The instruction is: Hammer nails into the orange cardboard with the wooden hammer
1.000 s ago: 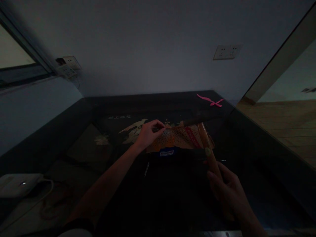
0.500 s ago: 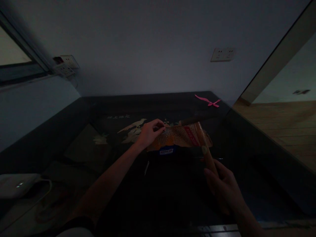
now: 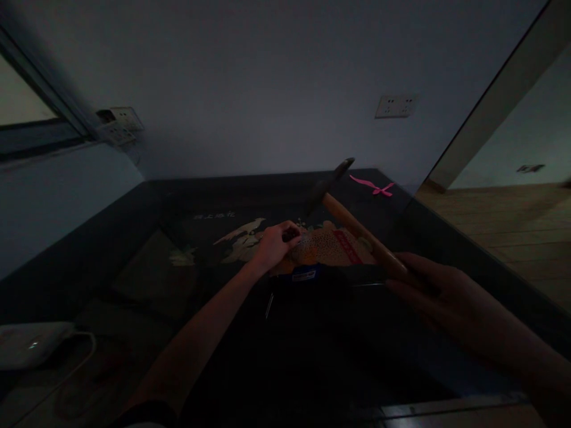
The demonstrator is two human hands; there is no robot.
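My right hand is wrapped round the wooden handle of a hammer, its dark head raised above the table and tilted up to the right. My left hand is closed in a pinch at the left part of a tan and orange dotted piece, perhaps a wrapper, with a red band across it. Whatever sits between those fingertips is too small and dark to make out. A blue item with a pale label lies at the wrapper's near edge. Two thin bright rods, perhaps nails, lie nearer me.
The dark glossy table has a floral bird picture on its surface. A pink ribbon lies at its back right corner. At the left is a white device with a cable. Wall sockets are behind.
My right hand has moved right and turned, so the hammer head has risen off to the upper left. The left hand keeps its pinch at the wrapper.
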